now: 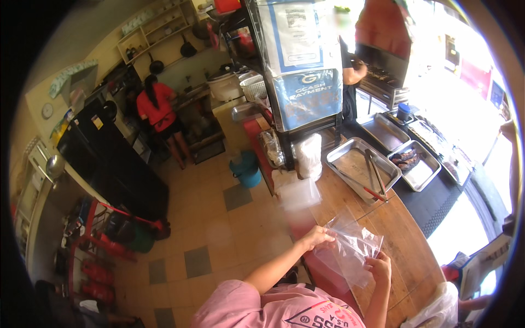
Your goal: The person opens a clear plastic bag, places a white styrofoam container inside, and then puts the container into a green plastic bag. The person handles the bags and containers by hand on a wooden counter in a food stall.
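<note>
A clear plastic bag [348, 250] is stretched between my two hands, above the edge of the wood-topped counter [404, 242]. My left hand [319, 238] pinches it on its left side, nearer the stack of clear bags [299, 194]. With thumb and fingers my right hand [379, 266] grips the opposite side. The bag looks thin and creased, and nothing can be made out inside it. Further along the counter lies a metal tray [357, 164] holding tongs with red on the handle [375, 194].
Grilled meat [407, 159] fills part of a second tray. A black rack [289, 151] with payment signs stands on the counter. A white plastic bag [437, 305] sits at my right. One person in a red shirt [158, 104] is at the sink; another [350, 78] is by the grill.
</note>
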The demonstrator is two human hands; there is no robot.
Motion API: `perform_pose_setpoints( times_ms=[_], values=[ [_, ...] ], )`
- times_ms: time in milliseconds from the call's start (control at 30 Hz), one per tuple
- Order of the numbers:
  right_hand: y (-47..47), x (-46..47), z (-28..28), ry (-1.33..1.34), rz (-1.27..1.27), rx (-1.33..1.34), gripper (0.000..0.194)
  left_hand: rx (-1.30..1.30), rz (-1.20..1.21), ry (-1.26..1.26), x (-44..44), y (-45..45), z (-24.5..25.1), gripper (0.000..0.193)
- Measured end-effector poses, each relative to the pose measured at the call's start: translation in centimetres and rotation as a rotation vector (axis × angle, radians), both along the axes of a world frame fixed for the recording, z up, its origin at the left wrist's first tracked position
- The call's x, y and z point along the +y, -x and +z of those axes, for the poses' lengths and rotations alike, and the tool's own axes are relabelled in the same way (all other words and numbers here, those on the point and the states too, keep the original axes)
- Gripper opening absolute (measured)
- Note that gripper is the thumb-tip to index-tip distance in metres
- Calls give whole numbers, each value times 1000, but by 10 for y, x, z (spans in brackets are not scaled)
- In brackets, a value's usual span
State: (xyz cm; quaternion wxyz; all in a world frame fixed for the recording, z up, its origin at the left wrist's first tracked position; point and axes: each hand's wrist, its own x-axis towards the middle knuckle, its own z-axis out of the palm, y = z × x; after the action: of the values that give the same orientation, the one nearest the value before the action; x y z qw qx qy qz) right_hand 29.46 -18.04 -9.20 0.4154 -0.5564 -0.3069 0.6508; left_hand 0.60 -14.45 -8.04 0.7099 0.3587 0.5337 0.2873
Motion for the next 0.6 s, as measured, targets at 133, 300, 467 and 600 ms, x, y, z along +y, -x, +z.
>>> perform_pose_setpoints(
  times_ms=[133, 300, 467, 600],
  values=[
    [-1, 9, 29, -97, -2, 101, 27, -14, -6, -72, 9, 0, 34, 34],
    [6, 13, 90, -325, -5, 322, 32, -107, -47, -303, 13, 5, 92, 38],
    [14, 9, 118, -446, 86, 287, 65, -130, -59, -442, 11, 13, 112, 51],
    [21, 10, 119, -311, 103, 336, 70, -122, -80, -398, 10, 17, 110, 57]
  ],
)
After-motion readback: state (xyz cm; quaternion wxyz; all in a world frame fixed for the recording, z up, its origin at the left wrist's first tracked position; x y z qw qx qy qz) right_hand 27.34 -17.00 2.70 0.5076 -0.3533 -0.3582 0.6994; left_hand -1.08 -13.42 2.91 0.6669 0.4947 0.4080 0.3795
